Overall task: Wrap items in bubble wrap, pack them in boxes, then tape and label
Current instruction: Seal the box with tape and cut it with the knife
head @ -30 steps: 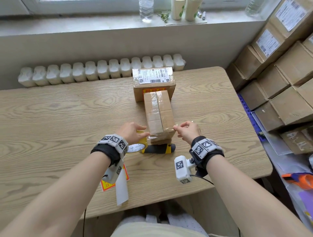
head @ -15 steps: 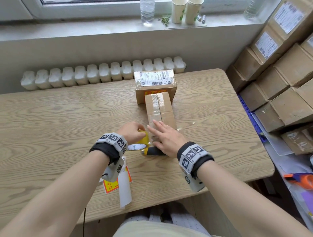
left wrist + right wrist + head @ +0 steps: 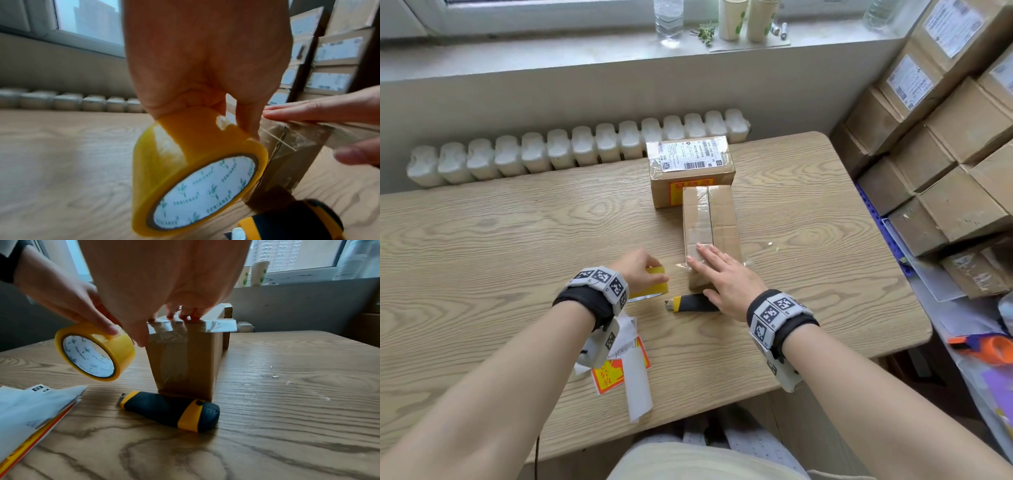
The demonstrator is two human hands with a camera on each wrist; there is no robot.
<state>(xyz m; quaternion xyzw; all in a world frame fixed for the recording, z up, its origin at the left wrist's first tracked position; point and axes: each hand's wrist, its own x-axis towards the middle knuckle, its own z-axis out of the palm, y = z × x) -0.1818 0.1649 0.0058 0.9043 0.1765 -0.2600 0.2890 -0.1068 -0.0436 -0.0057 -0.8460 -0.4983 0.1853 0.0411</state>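
The right hand (image 3: 722, 277) lies flat, fingers straight and slightly spread, on the near end of the narrow brown cardboard box (image 3: 717, 219) that stands lengthwise on the pale wood-grain table (image 3: 482, 240). Its fingertips (image 3: 185, 314) press on the clear tape running over the box's top edge, and the thumb reaches down beside the box's near face; it grips nothing. In the right wrist view that clear tape strip crosses the box's near top edge and sticks out past the corner on the right, with more tape running down the near face.

The left hand (image 3: 635, 270) holds the yellow roll of clear packing tape (image 3: 195, 170) just left of the box, fingers curled over the roll's outer band and pinching it from above. The roll hangs tilted off the table, its white printed core face (image 3: 88, 356) turned toward the person. In the left wrist view a thin edge of tape shows between roll and box, too blurred to tell whether it is joined.

A black and yellow utility knife (image 3: 690, 303) lies on the table touching the near foot of the box. Beyond the narrow box sits a second brown cardboard box with a white shipping label (image 3: 688, 161) on top. White label sheets and a red and yellow sticker (image 3: 619, 370) lie near the table's front edge under the left wrist.
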